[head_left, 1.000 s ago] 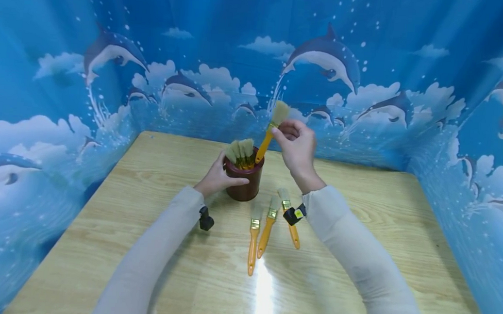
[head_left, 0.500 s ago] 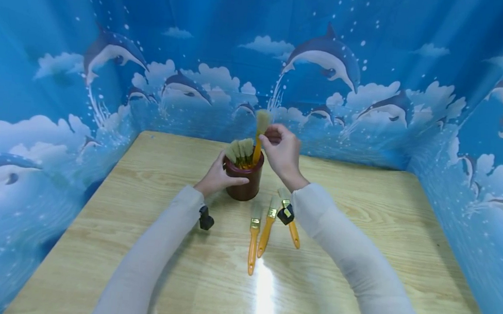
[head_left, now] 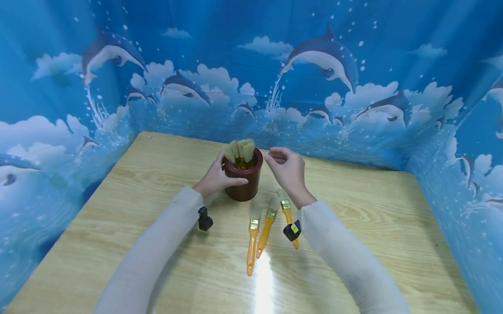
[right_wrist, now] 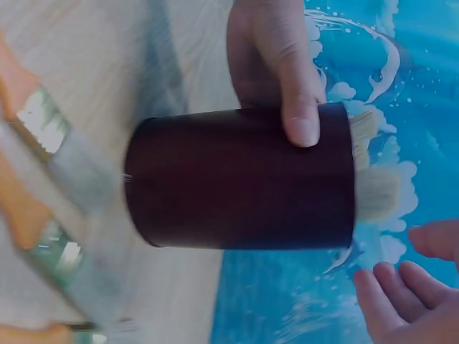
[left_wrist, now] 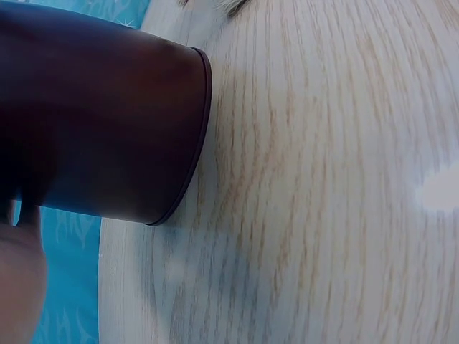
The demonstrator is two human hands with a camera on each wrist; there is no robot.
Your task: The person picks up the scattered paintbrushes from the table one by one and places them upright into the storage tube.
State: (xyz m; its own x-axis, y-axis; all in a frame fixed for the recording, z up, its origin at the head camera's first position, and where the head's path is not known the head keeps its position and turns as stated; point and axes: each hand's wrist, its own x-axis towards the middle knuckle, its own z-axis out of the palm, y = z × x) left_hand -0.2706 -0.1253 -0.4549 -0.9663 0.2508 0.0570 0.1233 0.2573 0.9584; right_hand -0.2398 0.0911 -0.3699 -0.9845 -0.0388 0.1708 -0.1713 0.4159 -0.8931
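Observation:
A dark reddish-brown cylindrical cup [head_left: 243,187] stands upright at the back of the wooden table in the head view. Several paintbrushes [head_left: 240,150] are in it, pale bristles up and handles hidden inside. My left hand [head_left: 216,178] grips the cup from its left side, thumb across the front, as the right wrist view also shows on the cup wall [right_wrist: 240,185]. Just right of the rim is my right hand [head_left: 288,172], fingers loosely bent and holding nothing; its fingers [right_wrist: 391,294] are apart from the cup.
Three loose paintbrushes with orange handles lie on the table in front of the cup: a left one [head_left: 251,248], a middle one [head_left: 266,231] and a right one [head_left: 287,210] partly behind the wrist camera [head_left: 292,230]. A blue dolphin-print curtain [head_left: 224,43] surrounds the table [head_left: 362,208].
The right hand brought a paintbrush left over the cup, lowered it in and let go, then drew back slightly right. The left hand has kept its grip on the cup.

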